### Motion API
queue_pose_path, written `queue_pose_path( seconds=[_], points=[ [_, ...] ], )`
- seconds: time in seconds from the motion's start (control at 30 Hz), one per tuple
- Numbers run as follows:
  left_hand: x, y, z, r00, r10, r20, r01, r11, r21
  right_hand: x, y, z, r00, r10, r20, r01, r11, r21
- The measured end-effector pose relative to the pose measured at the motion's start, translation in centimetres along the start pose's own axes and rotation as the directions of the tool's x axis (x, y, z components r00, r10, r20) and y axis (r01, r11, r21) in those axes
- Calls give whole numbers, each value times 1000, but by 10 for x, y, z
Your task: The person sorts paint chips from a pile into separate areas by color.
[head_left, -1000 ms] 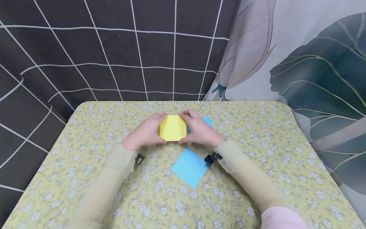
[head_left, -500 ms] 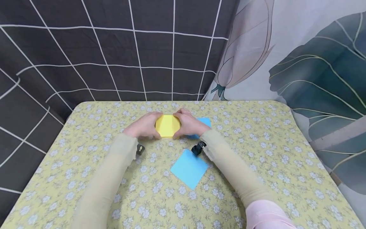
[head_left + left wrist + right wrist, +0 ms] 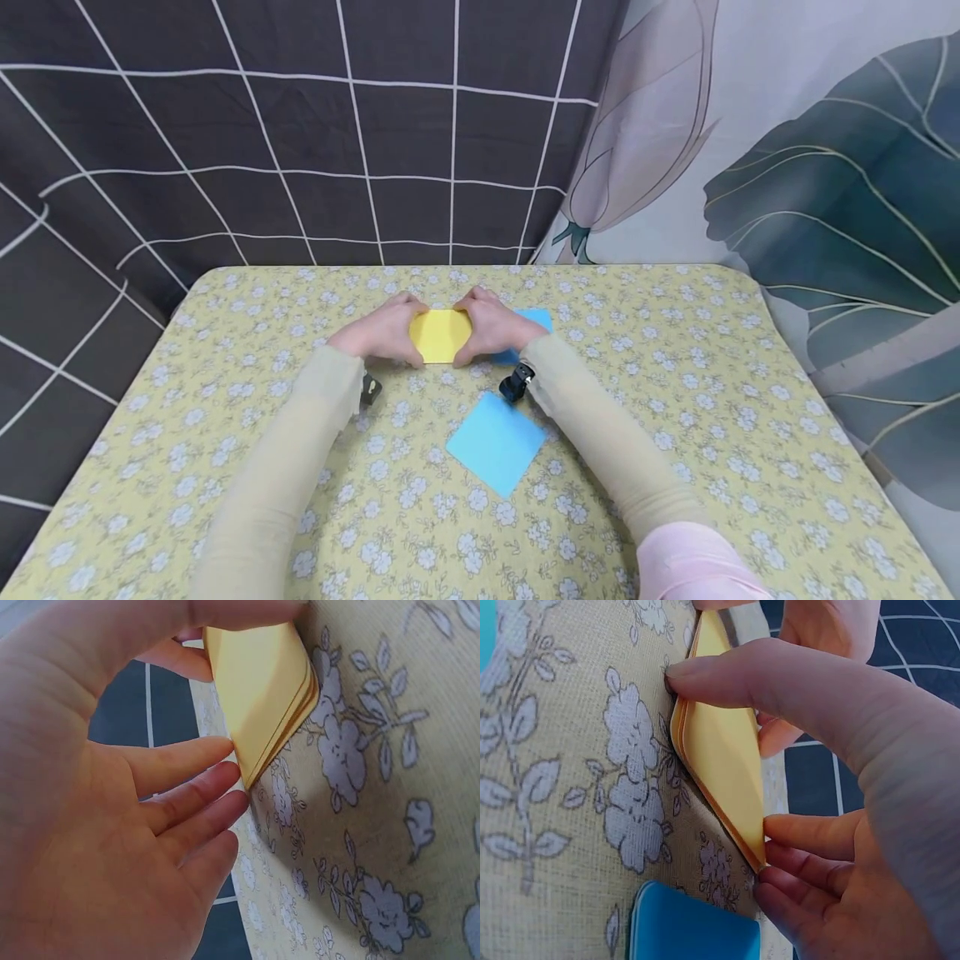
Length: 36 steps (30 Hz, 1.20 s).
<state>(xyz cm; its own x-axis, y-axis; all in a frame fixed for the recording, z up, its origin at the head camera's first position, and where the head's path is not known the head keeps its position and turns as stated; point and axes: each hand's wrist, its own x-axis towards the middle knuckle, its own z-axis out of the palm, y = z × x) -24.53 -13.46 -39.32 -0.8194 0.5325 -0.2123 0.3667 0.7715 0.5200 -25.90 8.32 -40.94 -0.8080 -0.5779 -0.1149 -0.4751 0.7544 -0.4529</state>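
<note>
A thin stack of yellow square paper sheets [image 3: 440,336] is held between both hands, close over the far part of the tablecloth. My left hand [image 3: 386,327] grips its left side, thumb at the near corner and fingers along the far edge. On the opposite side my right hand [image 3: 495,325] holds it the same way. The layered edges of the yellow sheets [image 3: 259,679] show in the left wrist view, their corners roughly lined up. Blue paper [image 3: 536,318] lies partly hidden behind my right hand; the right wrist view shows this blue paper [image 3: 694,926] as layered too.
Nearer the person, a blue square sheet [image 3: 497,444] lies turned like a diamond. A black wrist camera [image 3: 516,383] overlaps its far corner. The table wears a yellow floral cloth [image 3: 420,533]; a dark gridded curtain [image 3: 300,125] hangs behind it.
Both hands have moved slightly left and down toward the table with the yellow paper stack. More of the blue paper by the right hand shows; the diamond-turned blue sheet stays in place.
</note>
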Motion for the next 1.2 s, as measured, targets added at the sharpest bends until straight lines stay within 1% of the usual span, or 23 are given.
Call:
queue_pose_path(
  seconds=[0.23,0.37,0.47,0.53,0.63,0.73,0.87,1.1,1.2],
  points=[
    [1,-7,3,1000,-10,-22,10,1000,-1,1,-1,1,1000,-5,3,5,1000,-3],
    [-2,-7,3,999,-16,-48,16,1000,-1,-5,-4,-2,1000,-13,-15,13,1000,-4],
    [-7,-4,3,997,-8,-80,9,1000,6,-12,-8,-7,999,-17,-44,17,1000,-3],
    [-11,1,1,995,5,-98,-5,1000,-1,-18,-10,-11,997,-28,-71,28,1000,-6],
    [-19,10,0,994,22,-109,-26,999,-35,-28,-14,-17,993,-50,-104,49,999,-14],
    [-26,21,1,993,47,-110,-54,997,-60,-39,-17,-23,991,-64,-115,61,998,-25],
    [-33,32,6,989,96,-109,-101,994,-40,-56,-20,-27,991,-69,-119,66,997,-27],
    [-45,45,18,989,127,-79,-127,992,5,-86,-19,-27,991,-62,-117,53,996,-72],
    [-50,51,23,986,152,-73,-151,988,10,-99,-17,-25,990,-67,-121,55,994,-94]
  ],
)
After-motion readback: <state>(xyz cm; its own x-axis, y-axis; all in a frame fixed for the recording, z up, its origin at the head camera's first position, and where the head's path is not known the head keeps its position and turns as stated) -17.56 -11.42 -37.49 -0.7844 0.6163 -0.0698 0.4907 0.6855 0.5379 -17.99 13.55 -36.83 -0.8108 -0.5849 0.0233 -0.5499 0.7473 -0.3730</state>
